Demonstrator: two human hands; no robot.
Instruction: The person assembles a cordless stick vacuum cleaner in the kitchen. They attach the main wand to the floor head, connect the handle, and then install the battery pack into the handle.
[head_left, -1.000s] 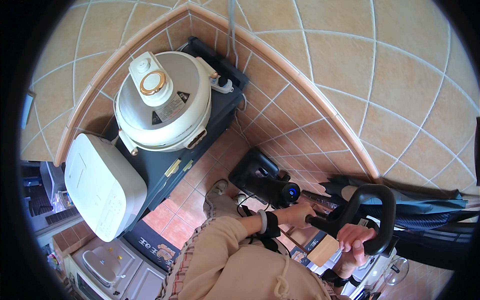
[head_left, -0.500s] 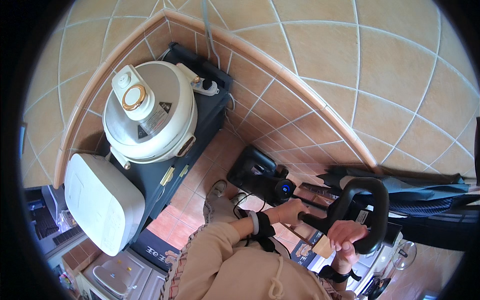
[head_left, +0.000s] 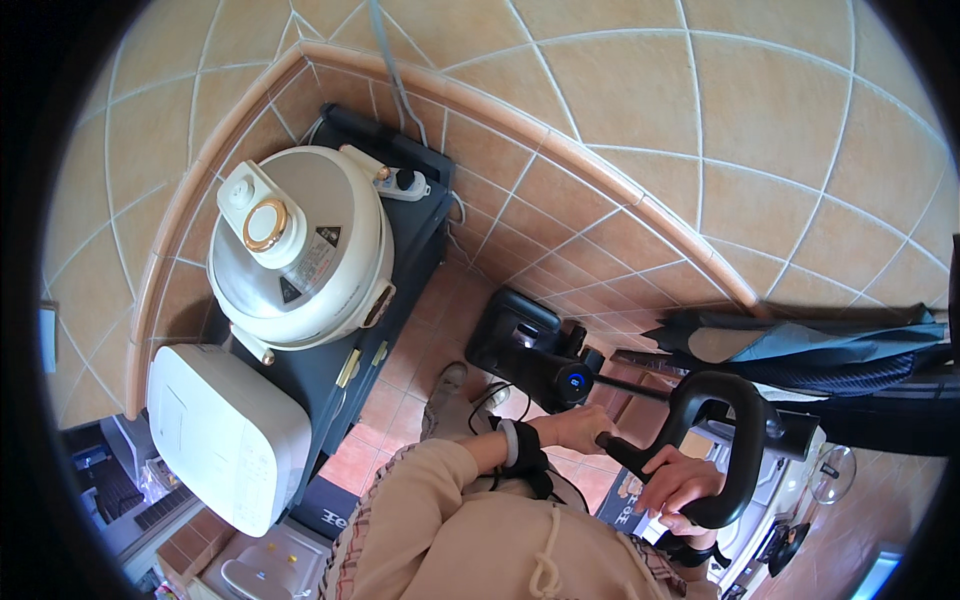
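Observation:
A black upright floor cleaner (head_left: 545,370) with a lit blue display stands on the tiled floor. Its pole leads to a black loop handle (head_left: 752,440) at the right. My left hand (head_left: 578,430) is closed at the tip of the bar that sticks out from the loop. Around the lower part of the loop my right hand (head_left: 680,485) has its fingers wrapped. Both wrists carry black bands. My feet in light shoes (head_left: 452,376) are close by the cleaner's base.
A dark cabinet (head_left: 415,235) at the left bears a large cream electric cooker (head_left: 300,250), a white appliance (head_left: 230,440) and a power strip (head_left: 402,184). Tiled walls meet behind it. Dark cloths (head_left: 800,345) hang at the right. A printed mat (head_left: 625,500) lies on the floor.
The whole view has shifted slightly, with the cabinet sitting lower in it. My right hand's fingers have shifted on the loop handle. Both hands stay on the cleaner.

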